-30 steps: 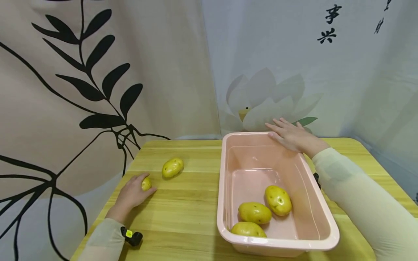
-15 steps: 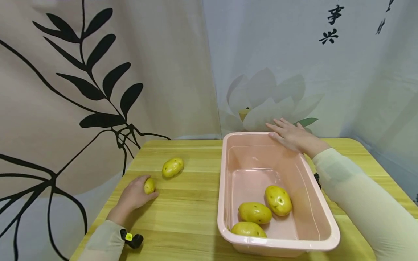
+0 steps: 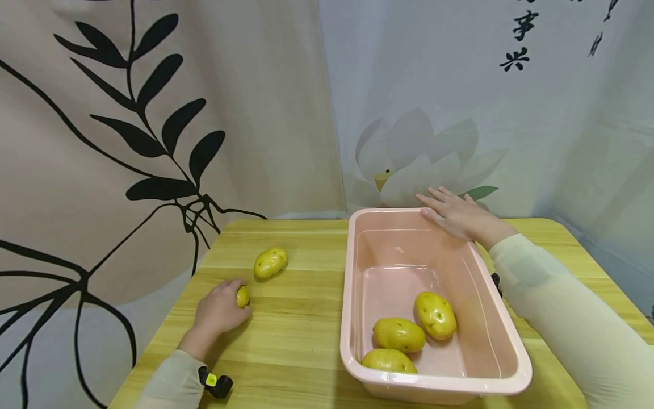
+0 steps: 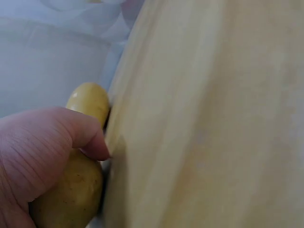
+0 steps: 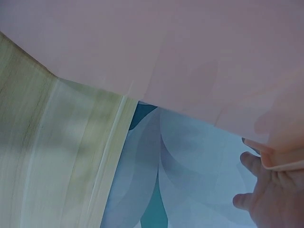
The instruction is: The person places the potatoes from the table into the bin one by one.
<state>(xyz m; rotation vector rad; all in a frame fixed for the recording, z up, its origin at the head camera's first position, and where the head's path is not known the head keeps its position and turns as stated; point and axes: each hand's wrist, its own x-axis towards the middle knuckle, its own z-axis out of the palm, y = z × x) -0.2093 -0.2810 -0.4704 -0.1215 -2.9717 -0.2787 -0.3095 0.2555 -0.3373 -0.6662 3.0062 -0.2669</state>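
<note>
1. I have the potato (image 3: 243, 296) in the left hand (image 3: 219, 311), fingers curled round it; whether it touches the surface (image 3: 301, 329), I can't tell.
2. I judge it firm, fairly weighty and slick-skinned, best gripped across its middle.
3. A second potato (image 3: 271, 263) lies just beyond.
4. My right hand (image 3: 460, 216), fingers spread, rests on the pink tub (image 3: 348, 295), which holds three potatoes (image 3: 398, 334).

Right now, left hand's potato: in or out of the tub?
Out: the left hand grips the potato well left of the tub's walls.
</note>
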